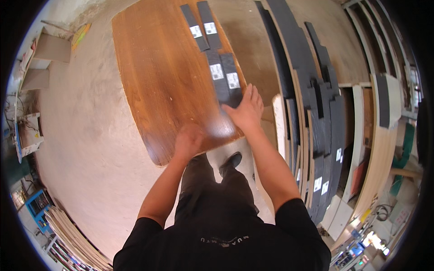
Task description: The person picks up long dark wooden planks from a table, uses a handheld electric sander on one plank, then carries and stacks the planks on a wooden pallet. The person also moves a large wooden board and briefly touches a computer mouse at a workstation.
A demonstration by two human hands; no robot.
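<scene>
Overhead view. The right hand (pixel 246 110) lies flat and open on the near end of a pair of dark strips (pixel 226 79) at frame centre, on a brown wooden board (pixel 153 81). The left hand (pixel 187 140), motion-blurred, sits at the board's near edge; its grip cannot be told. Judged step: aligning the strips; a steady push seems needed. More dark strips (pixel 312 113) lean at right over a pale floor (pixel 86 135).

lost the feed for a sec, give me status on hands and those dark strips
Right hand flat, fingers spread, on the near pair of dark labelled strips. Left hand blurred at the brown wooden board edge, grip unclear. Nothing in the way.
</scene>
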